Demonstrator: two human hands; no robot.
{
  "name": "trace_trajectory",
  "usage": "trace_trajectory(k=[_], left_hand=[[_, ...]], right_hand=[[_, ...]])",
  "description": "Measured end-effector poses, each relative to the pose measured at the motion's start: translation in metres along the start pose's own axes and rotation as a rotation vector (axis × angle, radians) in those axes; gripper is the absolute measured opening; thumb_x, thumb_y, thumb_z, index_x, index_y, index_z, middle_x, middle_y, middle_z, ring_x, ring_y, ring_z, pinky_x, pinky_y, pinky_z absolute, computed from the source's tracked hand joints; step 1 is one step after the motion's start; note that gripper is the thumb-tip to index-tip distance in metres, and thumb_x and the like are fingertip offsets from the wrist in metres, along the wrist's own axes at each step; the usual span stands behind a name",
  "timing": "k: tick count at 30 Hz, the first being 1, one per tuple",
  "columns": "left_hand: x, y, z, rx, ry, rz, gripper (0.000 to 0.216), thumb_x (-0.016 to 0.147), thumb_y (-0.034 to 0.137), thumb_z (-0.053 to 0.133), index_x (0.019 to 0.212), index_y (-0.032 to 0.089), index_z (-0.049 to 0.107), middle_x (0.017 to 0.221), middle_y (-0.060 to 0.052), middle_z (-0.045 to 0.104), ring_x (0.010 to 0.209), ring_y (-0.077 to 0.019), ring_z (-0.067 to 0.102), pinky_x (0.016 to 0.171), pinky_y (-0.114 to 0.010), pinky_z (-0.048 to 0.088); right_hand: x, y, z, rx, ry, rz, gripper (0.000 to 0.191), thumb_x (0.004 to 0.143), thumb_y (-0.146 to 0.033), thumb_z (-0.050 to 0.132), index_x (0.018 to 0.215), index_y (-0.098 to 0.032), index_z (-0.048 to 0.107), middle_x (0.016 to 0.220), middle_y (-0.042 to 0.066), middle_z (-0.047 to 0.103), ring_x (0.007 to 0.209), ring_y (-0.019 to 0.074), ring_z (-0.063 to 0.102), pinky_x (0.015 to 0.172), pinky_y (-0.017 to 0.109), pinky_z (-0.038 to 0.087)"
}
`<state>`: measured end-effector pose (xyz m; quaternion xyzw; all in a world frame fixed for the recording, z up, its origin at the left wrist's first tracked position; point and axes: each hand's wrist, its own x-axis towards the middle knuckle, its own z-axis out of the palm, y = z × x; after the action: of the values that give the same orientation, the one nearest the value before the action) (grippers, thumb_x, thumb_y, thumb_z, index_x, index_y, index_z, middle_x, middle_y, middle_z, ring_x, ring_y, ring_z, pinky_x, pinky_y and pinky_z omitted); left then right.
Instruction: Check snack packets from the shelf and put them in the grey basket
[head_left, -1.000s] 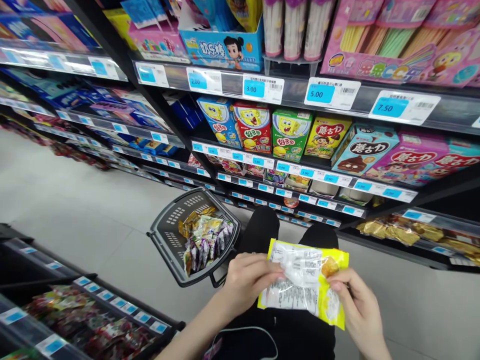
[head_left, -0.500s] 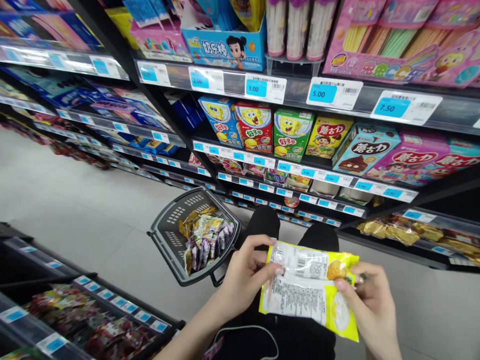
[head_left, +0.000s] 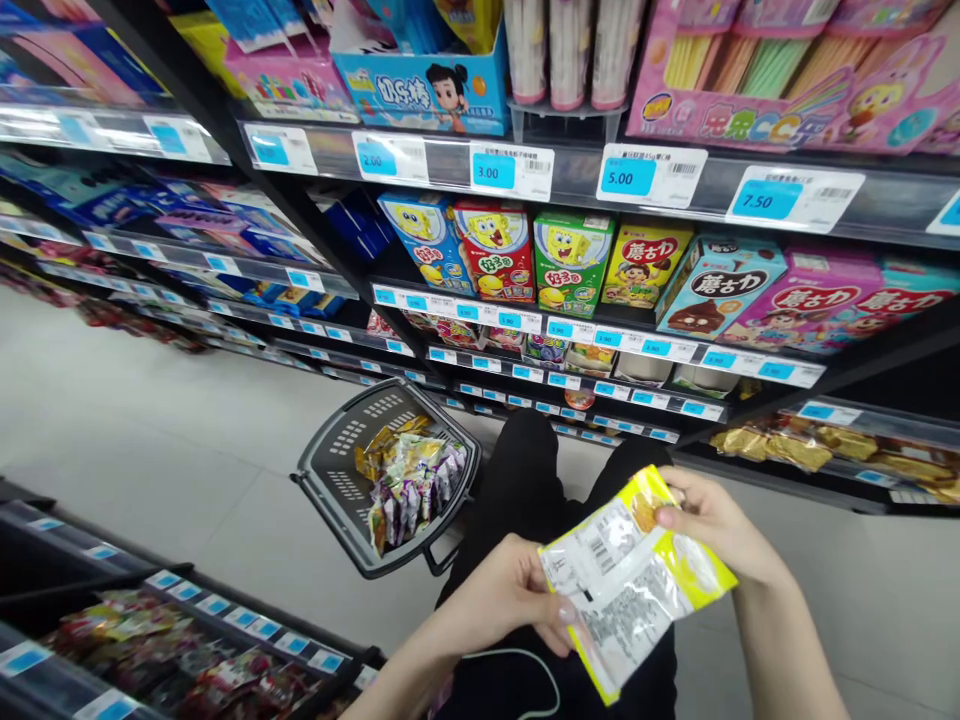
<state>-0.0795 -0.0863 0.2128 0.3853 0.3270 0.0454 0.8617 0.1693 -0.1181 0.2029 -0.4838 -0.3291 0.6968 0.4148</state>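
Note:
Between both hands, above my lap, I hold a yellow and white snack bag (head_left: 637, 580), its printed back with a barcode facing up. My left hand (head_left: 525, 595) pinches the bag's lower left edge, thumb on top. The upper right end is gripped by my right hand (head_left: 705, 515), whose thumb presses beside a picture of golden food. The bag is tilted, its right end higher. On the floor to the left stands a grey shopping basket (head_left: 352, 450) with several small snack packets (head_left: 416, 475) in it.
Ahead, shelves hold cartoon snack boxes (head_left: 574, 262), a blue candy box (head_left: 427, 95) and price tags (head_left: 512, 172). Gold packets (head_left: 780, 440) lie low at right. A bin of wrapped sweets (head_left: 180, 640) stands at lower left. My knees (head_left: 525, 460) are close to the shelf.
The bag has turned counterclockwise, its right end rising and its left end dropping. My right hand has moved up with it, my left slightly down. The view has shifted a little.

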Motion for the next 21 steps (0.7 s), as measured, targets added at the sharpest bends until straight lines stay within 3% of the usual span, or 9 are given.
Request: trace_trajectory(k=[4,10,15,21], left_hand=[[0.0,-0.006,0.009,-0.028,0.022,0.01,0.025,0.064,0.027,0.073,0.079,0.007,0.07,0.074,-0.011,0.071,0.058,-0.0157,0.066,0.057,-0.022,0.053],[0.001,0.0,0.007,-0.036,0.059,0.049,0.023,0.064,0.024,0.072,0.079,0.007,0.068,0.072,-0.01,0.071,0.055,-0.0144,0.065,0.053,-0.019,0.051],[0.003,0.002,0.003,-0.028,0.058,0.047,0.021,0.065,0.022,0.071,0.079,0.007,0.068,0.072,-0.01,0.071,0.053,-0.0131,0.065,0.051,-0.018,0.05],[0.007,-0.002,-0.004,-0.08,0.128,0.074,0.022,0.064,0.023,0.072,0.077,0.006,0.069,0.068,-0.011,0.071,0.051,-0.0145,0.064,0.05,-0.021,0.052]], right_hand=[[0.026,0.001,-0.007,0.028,-0.147,0.067,0.027,0.068,-0.031,0.07,0.085,-0.013,0.063,0.076,0.006,0.07,0.065,0.0171,0.066,0.06,0.026,0.051],[0.041,0.005,-0.009,0.098,-0.19,0.08,0.026,0.068,-0.027,0.071,0.087,-0.01,0.064,0.075,0.007,0.07,0.065,0.0168,0.067,0.059,0.025,0.051],[0.038,0.005,-0.012,0.087,-0.175,0.077,0.027,0.069,-0.027,0.07,0.09,-0.012,0.065,0.078,0.007,0.07,0.067,0.0174,0.067,0.061,0.026,0.051],[0.022,0.003,-0.028,0.119,-0.019,0.007,0.034,0.067,-0.029,0.07,0.099,-0.017,0.065,0.091,0.008,0.07,0.075,0.0181,0.066,0.066,0.026,0.05]])
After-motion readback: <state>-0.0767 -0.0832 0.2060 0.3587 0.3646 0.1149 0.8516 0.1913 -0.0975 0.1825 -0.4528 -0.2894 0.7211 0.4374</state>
